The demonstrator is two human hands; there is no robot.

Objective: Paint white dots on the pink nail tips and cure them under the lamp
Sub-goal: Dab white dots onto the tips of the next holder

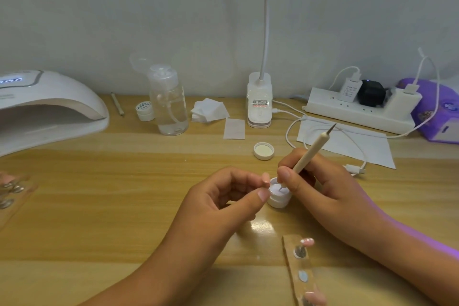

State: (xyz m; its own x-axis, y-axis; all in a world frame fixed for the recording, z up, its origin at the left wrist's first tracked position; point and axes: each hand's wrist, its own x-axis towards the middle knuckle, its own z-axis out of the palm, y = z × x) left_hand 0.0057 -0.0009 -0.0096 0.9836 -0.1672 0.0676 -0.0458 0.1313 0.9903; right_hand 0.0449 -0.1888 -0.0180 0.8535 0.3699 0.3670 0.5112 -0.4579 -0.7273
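White gel pot (279, 197) sits mid-table (124, 181), lid off. R hand (320, 181) grips the dotting tool (310, 154) pen-style, thumb + fingers curled round the shaft, lower tip dipped in the white gel, upper metal tip pointing up and away to the right. L hand (228, 196) has fingers curled, thumb + forefinger tips pinching the pot's left rim, steadying it.

Pot's lid (263, 151) lies upturned just behind the hands.

Pink nail tips (307, 242) are stuck on a tan strip (298, 273) near the front edge, below the R wrist, apart from the pot. The top one already carries white dots; empty mounts sit btwn tips. Second strip (10, 191) w/ more tips at far left, partly cut off.

Curing lamp (49, 107) stands back left, display lit, opening facing the table. Along the wall: pump bottle (169, 104), small jar (145, 110), wipes (210, 112), desk-lamp base (259, 104), power strip (357, 112).
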